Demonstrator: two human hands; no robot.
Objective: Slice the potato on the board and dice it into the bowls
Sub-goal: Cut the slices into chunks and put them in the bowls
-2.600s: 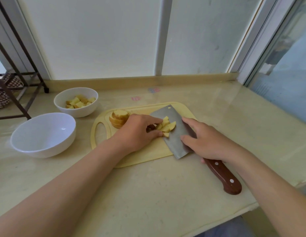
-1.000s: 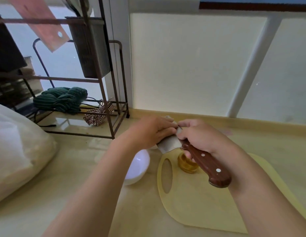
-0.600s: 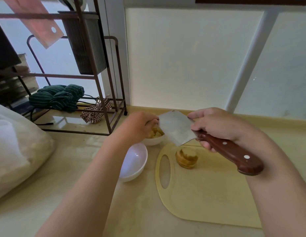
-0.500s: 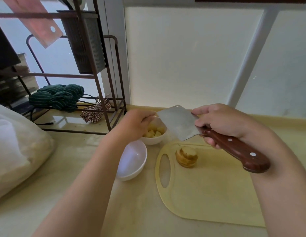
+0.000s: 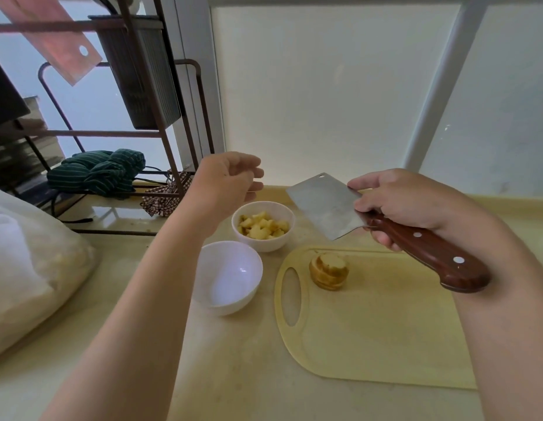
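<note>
A stack of potato slices (image 5: 328, 271) stands at the far left of the pale yellow cutting board (image 5: 382, 335). Diced potato (image 5: 262, 228) fills the small white bowl (image 5: 263, 243) behind the board's handle end. A larger white bowl (image 5: 226, 279), with nothing in it, sits to the board's left. My right hand (image 5: 400, 205) grips the cleaver (image 5: 328, 205) by its brown wooden handle, blade bare and held in the air right of the small bowl. My left hand (image 5: 230, 183) hovers above and left of the small bowl, fingers loosely curled, holding nothing.
A brown metal rack (image 5: 142, 123) with a dark hanging bin stands at the back left, with a green striped cloth (image 5: 97, 173) and a checked cloth (image 5: 165, 197) on its base. A bulky white bag (image 5: 27, 268) lies on the counter at the left. A frosted window backs the counter.
The dice carried on the blade have gone into the small bowl. My left hand has lifted away from the blade and the cleaver has drawn back to the right, now bare.
</note>
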